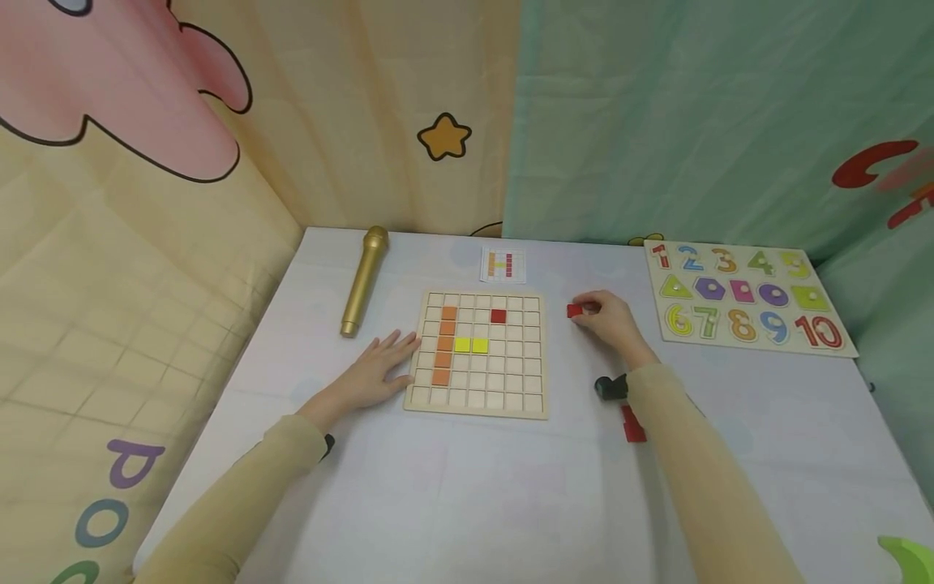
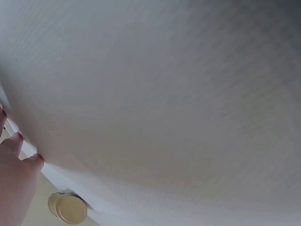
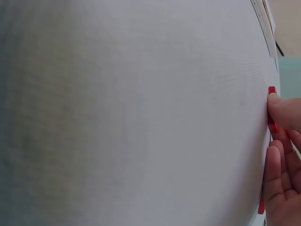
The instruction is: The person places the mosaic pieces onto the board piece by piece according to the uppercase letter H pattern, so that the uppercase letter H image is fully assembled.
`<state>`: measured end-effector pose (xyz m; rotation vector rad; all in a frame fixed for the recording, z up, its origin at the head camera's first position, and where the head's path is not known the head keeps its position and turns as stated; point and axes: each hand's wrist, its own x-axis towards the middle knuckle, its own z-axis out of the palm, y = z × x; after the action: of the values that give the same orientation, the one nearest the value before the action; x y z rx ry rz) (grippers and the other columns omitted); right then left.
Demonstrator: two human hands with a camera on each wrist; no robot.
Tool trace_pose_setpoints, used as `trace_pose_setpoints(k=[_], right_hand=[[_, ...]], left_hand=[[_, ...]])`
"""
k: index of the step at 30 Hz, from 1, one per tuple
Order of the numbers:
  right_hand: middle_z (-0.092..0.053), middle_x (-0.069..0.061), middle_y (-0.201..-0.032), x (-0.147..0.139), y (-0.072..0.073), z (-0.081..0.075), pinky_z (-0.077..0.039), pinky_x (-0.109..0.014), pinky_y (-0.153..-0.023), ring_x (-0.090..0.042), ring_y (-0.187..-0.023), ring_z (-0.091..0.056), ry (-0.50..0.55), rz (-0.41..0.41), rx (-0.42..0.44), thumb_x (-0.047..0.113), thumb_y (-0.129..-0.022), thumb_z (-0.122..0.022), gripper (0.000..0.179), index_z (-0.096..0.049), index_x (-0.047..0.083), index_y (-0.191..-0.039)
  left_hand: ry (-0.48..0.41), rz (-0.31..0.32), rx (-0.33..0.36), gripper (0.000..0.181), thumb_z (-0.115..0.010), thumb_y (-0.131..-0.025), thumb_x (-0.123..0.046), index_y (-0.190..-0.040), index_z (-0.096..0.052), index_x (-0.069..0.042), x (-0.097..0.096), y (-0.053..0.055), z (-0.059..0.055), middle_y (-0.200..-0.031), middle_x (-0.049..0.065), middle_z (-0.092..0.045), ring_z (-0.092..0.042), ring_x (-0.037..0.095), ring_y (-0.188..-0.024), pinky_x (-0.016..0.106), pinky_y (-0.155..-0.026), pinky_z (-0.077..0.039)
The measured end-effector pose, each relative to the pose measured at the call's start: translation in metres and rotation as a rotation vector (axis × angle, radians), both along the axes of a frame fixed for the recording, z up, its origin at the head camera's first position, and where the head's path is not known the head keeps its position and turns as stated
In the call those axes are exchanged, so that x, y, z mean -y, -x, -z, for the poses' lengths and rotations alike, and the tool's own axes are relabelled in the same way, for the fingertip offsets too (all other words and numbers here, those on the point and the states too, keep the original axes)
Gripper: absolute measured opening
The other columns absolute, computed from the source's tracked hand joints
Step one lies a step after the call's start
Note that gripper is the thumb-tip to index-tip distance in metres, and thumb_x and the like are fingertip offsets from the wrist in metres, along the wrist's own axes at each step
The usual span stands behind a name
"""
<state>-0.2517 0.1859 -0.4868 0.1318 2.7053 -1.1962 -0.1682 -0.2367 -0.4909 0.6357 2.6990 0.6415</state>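
A wooden grid board [image 1: 516,399] lies mid-table, with a column of orange tiles [image 1: 444,345], two yellow tiles [image 1: 470,345] and one red tile [image 1: 499,316] in its cells. My left hand [image 1: 368,377] rests flat, fingers spread, its fingertips right at the board's left edge. To the right of the board, my right hand [image 1: 609,324] pinches a red square tile [image 1: 574,311] between thumb and fingers. The right wrist view shows that red tile [image 3: 272,120] under the thumb, with another red piece [image 3: 261,203] low beside the fingers. More red tiles [image 1: 633,425] lie partly under the right sleeve.
Behind the board lies a small pattern card [image 1: 503,266]. A gold microphone [image 1: 363,284] is to the left, near the left hand. At the back right sits a wooden number and shape puzzle [image 1: 751,298]. Something green [image 1: 908,560] shows at the lower right corner. Printed curtains [image 1: 620,122] border the table.
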Motion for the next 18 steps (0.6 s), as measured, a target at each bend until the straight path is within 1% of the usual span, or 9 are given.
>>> trace_pose_setpoints(k=[6, 11, 15, 18], right_hand=[[-0.058, -0.017, -0.115, 0.000, -0.002, -0.002, -0.049, -0.039, -0.090, -0.030, -0.103, -0.050, -0.034, -0.020, 0.004, 0.017, -0.092, -0.069, 0.037, -0.062, 0.004, -0.125], [-0.062, -0.018, -0.116, 0.000, -0.005, -0.003, -0.053, -0.042, -0.094, -0.031, -0.103, -0.056, -0.016, -0.028, -0.006, 0.018, -0.091, -0.070, 0.038, -0.061, 0.003, -0.125], [-0.063, -0.019, -0.117, 0.008, -0.007, -0.010, -0.054, -0.044, -0.095, -0.031, -0.103, -0.058, 0.014, -0.032, -0.021, 0.019, -0.090, -0.071, 0.040, -0.062, 0.003, -0.125], [-0.065, -0.019, -0.116, 0.018, -0.009, -0.017, -0.054, -0.042, -0.093, -0.030, -0.102, -0.060, 0.040, -0.053, -0.042, 0.019, -0.089, -0.072, 0.040, -0.063, 0.003, -0.125]], left_hand=[[0.013, 0.001, 0.001, 0.070, -0.060, -0.097, -0.030, -0.156, -0.027, -0.014, 0.000, 0.000, 0.001, -0.164, 0.006, -0.023, -0.010, 0.034, -0.154, 0.057, -0.124, -0.004], [0.014, 0.003, 0.003, 0.070, -0.060, -0.097, -0.030, -0.156, -0.028, -0.013, -0.001, 0.000, 0.001, -0.164, 0.007, -0.023, -0.010, 0.034, -0.153, 0.058, -0.124, -0.004], [0.013, 0.002, 0.000, 0.070, -0.061, -0.097, -0.029, -0.156, -0.028, -0.013, -0.001, 0.000, 0.000, -0.164, 0.007, -0.023, -0.010, 0.034, -0.153, 0.058, -0.124, -0.004], [0.008, 0.002, -0.003, 0.070, -0.061, -0.096, -0.029, -0.156, -0.028, -0.013, 0.000, 0.000, 0.000, -0.164, 0.007, -0.023, -0.011, 0.034, -0.153, 0.058, -0.124, -0.005]])
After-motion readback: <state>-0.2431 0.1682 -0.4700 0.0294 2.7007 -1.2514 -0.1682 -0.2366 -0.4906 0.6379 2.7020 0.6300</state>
